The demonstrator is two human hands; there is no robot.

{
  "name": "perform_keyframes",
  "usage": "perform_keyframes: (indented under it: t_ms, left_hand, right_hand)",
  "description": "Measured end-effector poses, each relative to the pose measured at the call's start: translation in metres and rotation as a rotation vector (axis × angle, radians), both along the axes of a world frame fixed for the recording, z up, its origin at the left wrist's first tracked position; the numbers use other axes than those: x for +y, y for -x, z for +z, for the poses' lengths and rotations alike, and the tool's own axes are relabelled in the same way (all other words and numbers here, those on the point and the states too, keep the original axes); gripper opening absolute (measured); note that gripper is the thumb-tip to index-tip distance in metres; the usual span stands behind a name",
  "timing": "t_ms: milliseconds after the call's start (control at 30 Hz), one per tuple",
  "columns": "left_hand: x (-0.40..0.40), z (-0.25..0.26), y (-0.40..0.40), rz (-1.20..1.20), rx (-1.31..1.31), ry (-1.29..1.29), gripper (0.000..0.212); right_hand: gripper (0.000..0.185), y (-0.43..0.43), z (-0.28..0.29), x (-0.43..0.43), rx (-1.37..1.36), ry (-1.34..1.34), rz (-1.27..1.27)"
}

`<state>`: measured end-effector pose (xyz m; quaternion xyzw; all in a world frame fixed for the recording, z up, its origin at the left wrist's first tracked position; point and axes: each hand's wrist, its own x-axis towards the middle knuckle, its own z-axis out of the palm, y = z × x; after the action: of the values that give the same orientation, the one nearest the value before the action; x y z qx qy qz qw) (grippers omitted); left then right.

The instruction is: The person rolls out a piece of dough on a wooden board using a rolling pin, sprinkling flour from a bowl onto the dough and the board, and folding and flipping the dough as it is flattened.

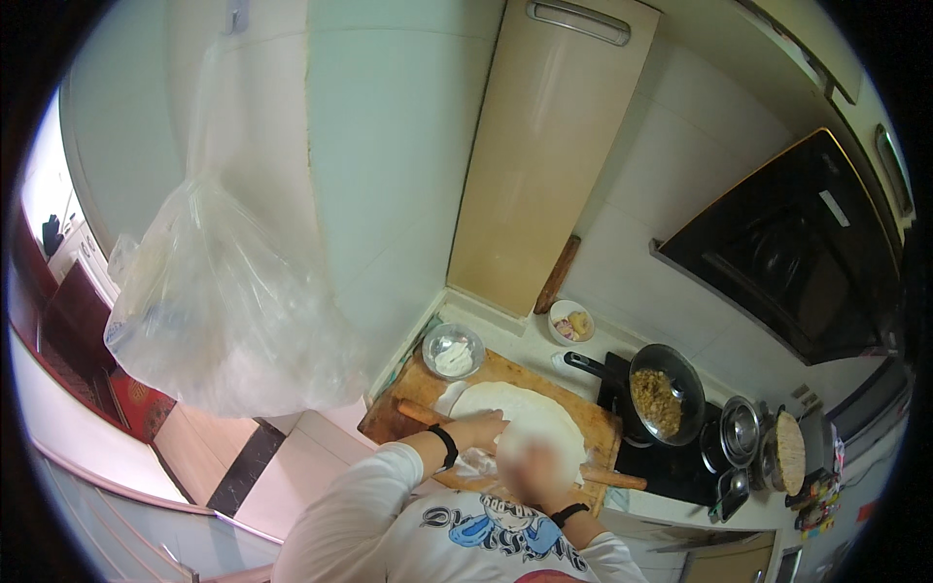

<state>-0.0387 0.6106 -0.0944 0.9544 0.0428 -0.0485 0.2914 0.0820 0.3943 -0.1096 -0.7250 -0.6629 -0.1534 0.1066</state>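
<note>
A large round sheet of dough (521,408) covers much of the wooden board (503,361). A wooden rolling pin (616,479) lies slantwise across the board; both its ends show, while its middle is hidden by the dough and hands. My left hand (485,430) touches the dough's left near edge, above the line of the pin. Its fingertips are partly hidden. My right hand (532,466) is at the near side of the dough, but a blur covers its fingers. Loose white flour or scraps show on the board between the hands.
A bowl of white flour (453,352) stands on the board's far left corner. Behind are a small bowl of food pieces (571,323) and a frying pan (665,393) with brown filling on the black cooktop. Lidded pots (740,431) stand right. A plastic bag (233,313) hangs left.
</note>
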Motion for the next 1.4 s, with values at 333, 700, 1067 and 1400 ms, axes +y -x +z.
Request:
perform_keyframes:
  t_ms: [333,700,1067,1400]
  left_hand:
    - [-0.026,-0.005,0.028,0.003,-0.348,-0.422,0.055]
    - [-0.004,0.003,0.005,0.146,-0.059,-0.482,0.066]
    - [-0.022,0.025,0.039,-0.093,0.051,-0.322,0.067]
    - [-0.012,0.003,0.047,0.111,-0.266,-0.567,0.083]
  right_hand:
    - [0.037,-0.013,0.046,0.031,0.001,0.039,-0.03]
    - [0.039,-0.025,0.027,0.006,0.099,-0.122,-0.159]
    - [0.06,-0.044,0.023,-0.039,0.457,0.278,-0.026]
    - [0.074,-0.031,-0.004,-0.035,0.105,-0.002,-0.25]
